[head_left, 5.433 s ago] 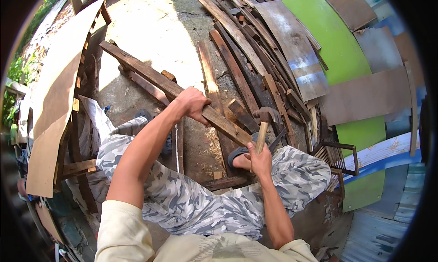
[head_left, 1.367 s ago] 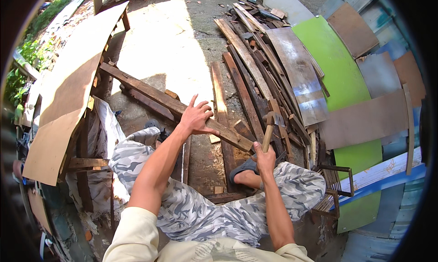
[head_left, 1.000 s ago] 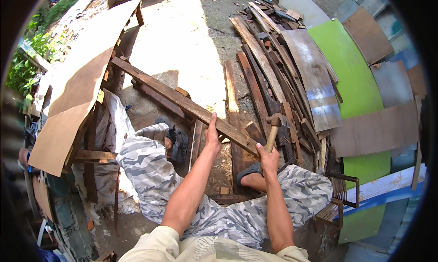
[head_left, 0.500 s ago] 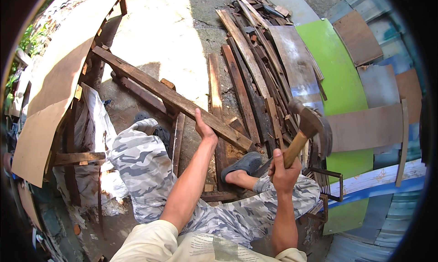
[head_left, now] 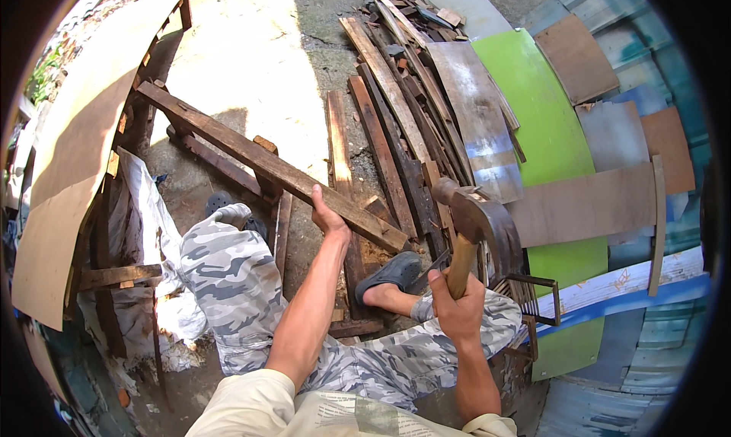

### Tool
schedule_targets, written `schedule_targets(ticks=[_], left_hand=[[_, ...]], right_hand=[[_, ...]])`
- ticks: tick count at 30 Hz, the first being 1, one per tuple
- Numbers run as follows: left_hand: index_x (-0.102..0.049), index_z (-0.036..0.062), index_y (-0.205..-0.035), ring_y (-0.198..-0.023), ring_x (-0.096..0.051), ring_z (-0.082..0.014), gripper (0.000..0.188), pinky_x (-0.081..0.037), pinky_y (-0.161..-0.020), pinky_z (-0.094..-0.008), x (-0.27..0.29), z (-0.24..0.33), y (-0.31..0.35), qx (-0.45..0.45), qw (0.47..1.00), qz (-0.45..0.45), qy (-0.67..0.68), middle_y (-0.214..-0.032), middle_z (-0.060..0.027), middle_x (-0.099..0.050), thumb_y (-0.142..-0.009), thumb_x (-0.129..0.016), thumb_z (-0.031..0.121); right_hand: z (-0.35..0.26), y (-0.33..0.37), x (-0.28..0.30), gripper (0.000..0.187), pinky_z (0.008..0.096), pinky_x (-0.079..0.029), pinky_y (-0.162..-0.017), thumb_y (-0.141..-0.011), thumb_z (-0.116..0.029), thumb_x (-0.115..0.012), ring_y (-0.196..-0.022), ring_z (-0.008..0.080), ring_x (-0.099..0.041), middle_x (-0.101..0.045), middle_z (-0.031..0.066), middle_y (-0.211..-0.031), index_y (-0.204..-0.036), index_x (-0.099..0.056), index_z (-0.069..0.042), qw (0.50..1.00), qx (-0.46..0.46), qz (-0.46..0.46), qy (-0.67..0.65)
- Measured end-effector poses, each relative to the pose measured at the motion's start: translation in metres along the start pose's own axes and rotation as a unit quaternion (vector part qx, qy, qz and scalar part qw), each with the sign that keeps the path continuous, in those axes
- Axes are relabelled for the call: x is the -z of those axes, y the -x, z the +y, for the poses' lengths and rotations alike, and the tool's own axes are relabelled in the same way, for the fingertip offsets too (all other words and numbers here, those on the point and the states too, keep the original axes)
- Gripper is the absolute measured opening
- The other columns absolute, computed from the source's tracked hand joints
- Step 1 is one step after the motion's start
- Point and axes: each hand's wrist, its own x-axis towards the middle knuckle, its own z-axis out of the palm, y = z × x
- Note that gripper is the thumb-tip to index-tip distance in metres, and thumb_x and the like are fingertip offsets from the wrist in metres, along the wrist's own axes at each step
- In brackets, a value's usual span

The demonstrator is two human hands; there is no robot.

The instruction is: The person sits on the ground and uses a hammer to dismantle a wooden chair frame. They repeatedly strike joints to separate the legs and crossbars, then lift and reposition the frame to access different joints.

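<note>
A long wooden beam slants from the far left down toward my right foot, its near end just above my grey clog. My left hand is closed round the beam close to that near end, its thumb pointing up along the side. In my right hand is a claw hammer, gripped by its wooden handle. The hammer's dark metal head is raised over my right knee, apart from the beam. Underneath the beam lie other timber pieces, such as a dark board.
A pile of old planks lies ahead on the right, beside a green panel and several brown sheets. To the left leans a large tan plywood sheet. A rusty metal frame stands by my right knee.
The hammer has come lower and slightly left, its head tilting more downward. My left hand keeps its hold on the beam. The whole view has shifted a little.
</note>
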Motion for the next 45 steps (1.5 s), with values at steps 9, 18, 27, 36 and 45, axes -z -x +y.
schedule_targets(ticks=[9,18,27,36,45], left_hand=[[-0.055,0.006,-0.097,-0.073,-0.06,-0.0213,0.056,-0.051,-0.065,-0.0392,-0.001,-0.003,0.005,-0.02,0.999,-0.029,0.012,-0.081,-0.0073,-0.054,-0.086,-0.062,0.061],[-0.056,0.0067,-0.093,-0.07,-0.06,-0.0208,0.055,-0.051,-0.063,-0.0389,0.01,-0.005,0.002,-0.013,1.0,0.007,0.002,-0.077,-0.0069,-0.054,-0.086,-0.061,0.061],[-0.055,0.007,-0.095,-0.069,-0.06,-0.0207,0.056,-0.053,-0.06,-0.0395,0.011,-0.001,-0.005,-0.027,1.0,0.0,0.001,-0.077,-0.0064,-0.053,-0.087,-0.058,0.063],[-0.053,0.0056,-0.104,-0.071,-0.061,-0.0215,0.057,-0.053,-0.059,-0.0374,0.012,0.001,-0.022,-0.032,0.998,0.041,-0.031,-0.083,-0.0074,-0.053,-0.087,-0.061,0.06],[-0.055,0.0042,-0.105,-0.076,-0.062,-0.0218,0.054,-0.054,-0.066,-0.0393,0.013,0.009,0.005,0.017,0.997,-0.049,0.049,-0.087,-0.0088,-0.056,-0.088,-0.062,0.055]], right_hand=[[0.036,-0.01,-0.002,0.026,0.0329,-0.04,-0.048,-0.09,-0.018,-0.071,-0.049,0.0132,-0.05,-0.054,0.0028,-0.057,-0.078,-0.058,0.0,0.985,-0.022,-0.105,0.133],[0.044,0.005,-0.004,0.025,0.0391,-0.049,-0.065,-0.089,-0.021,-0.069,-0.067,0.0316,-0.064,-0.065,0.0215,-0.074,-0.092,-0.065,0.003,0.967,-0.087,-0.163,0.175],[0.003,-0.004,0.008,0.021,0.0277,-0.037,-0.04,-0.093,-0.012,-0.067,-0.042,0.0091,-0.046,-0.051,0.0025,-0.055,-0.079,-0.056,-0.002,0.994,0.071,0.025,-0.076],[0.027,-0.002,-0.003,0.021,0.0268,-0.036,-0.038,-0.092,-0.012,-0.068,-0.039,0.0091,-0.046,-0.049,0.0004,-0.051,-0.079,-0.055,-0.002,0.997,-0.042,-0.066,0.0],[0.068,0.016,-0.008,0.018,0.0319,-0.04,-0.044,-0.085,-0.013,-0.068,-0.044,0.0134,-0.052,-0.054,0.004,-0.056,-0.077,-0.059,0.001,0.975,-0.134,-0.142,0.108]])
